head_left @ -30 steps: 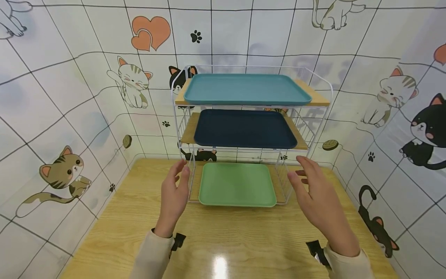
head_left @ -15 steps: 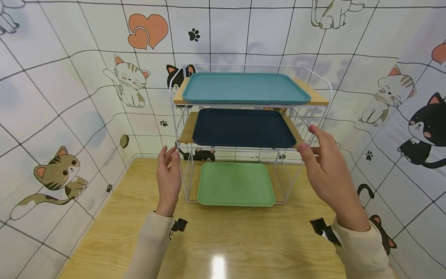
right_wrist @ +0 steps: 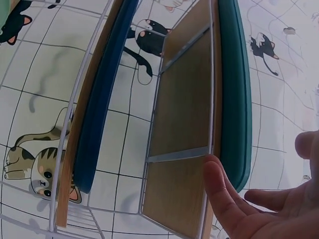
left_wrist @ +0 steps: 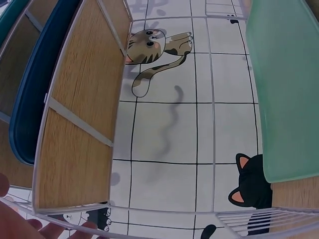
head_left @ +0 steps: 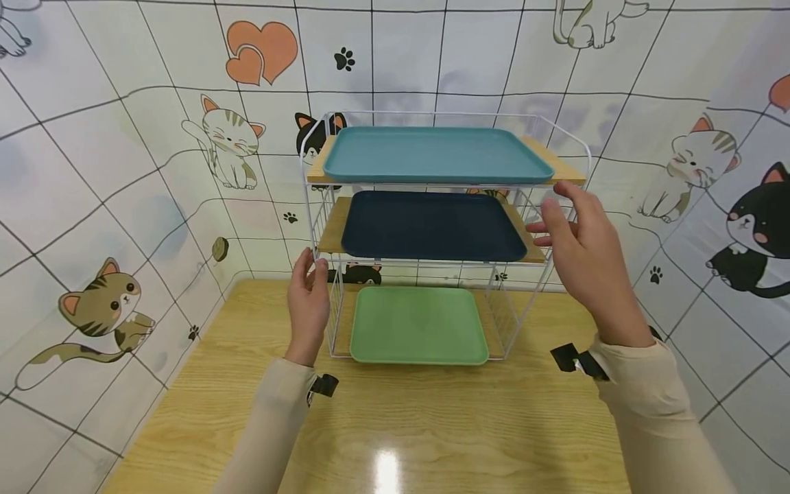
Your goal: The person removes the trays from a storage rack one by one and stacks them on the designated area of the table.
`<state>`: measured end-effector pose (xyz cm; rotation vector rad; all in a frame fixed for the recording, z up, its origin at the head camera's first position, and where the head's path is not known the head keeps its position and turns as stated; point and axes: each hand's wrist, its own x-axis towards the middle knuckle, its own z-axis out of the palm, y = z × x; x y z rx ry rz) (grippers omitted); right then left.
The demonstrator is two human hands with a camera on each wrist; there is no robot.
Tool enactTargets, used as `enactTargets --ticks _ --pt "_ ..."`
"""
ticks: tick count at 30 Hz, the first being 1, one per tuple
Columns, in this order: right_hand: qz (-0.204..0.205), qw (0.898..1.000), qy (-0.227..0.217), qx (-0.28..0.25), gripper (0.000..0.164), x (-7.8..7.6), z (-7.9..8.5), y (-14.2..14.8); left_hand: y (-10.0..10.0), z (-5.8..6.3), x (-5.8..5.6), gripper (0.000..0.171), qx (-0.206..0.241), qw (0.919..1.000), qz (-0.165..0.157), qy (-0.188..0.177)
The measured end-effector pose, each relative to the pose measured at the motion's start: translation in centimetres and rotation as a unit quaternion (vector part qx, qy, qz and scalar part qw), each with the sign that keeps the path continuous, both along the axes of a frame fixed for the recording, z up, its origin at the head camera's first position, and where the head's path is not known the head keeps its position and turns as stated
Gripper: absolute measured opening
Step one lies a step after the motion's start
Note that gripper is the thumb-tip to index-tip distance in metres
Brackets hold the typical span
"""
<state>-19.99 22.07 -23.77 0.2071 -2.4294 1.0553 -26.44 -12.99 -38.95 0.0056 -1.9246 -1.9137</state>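
Observation:
A three-tier rack (head_left: 566, 173) of white wire with wooden boards stands against the wall. It carries a teal tray (head_left: 438, 155) on top, a navy tray (head_left: 432, 226) in the middle and a green tray (head_left: 420, 326) at the bottom. My left hand (head_left: 310, 305) is at the rack's left front post, just below the middle shelf, with its fingers (left_wrist: 15, 219) loosely bent beside the wire. Whether they touch it, I cannot tell. Beside the right post, between the top and middle shelves, my right hand (head_left: 589, 264) is spread, with a finger (right_wrist: 215, 174) by the top board's edge.
A wooden table (head_left: 481, 425) extends in front of the rack. Tiled walls (head_left: 111, 192) with cat drawings close in the back and both sides. Black straps (head_left: 324, 385) sit at both wrists.
Both hands have moved outward to the rack's sides. The right hand has risen from bottom-shelf height to just below the top shelf; the left has risen slightly. The trays have stayed put.

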Motion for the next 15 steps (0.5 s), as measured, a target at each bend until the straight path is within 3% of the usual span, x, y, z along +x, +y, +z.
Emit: enactTargets --ticks 9,15 --pt "-0.001 1.000 -0.006 -0.025 0.070 -1.5 1.1 0.4 0.3 0.0 -0.9 0.058 0.003 1.0000 -0.006 0.003" --pt "0.031 0.995 -0.056 -0.077 0.072 -2.4 1.9 0.7 0.4 -0.2 -1.4 0.057 0.002 1.0000 0.008 -0.004"
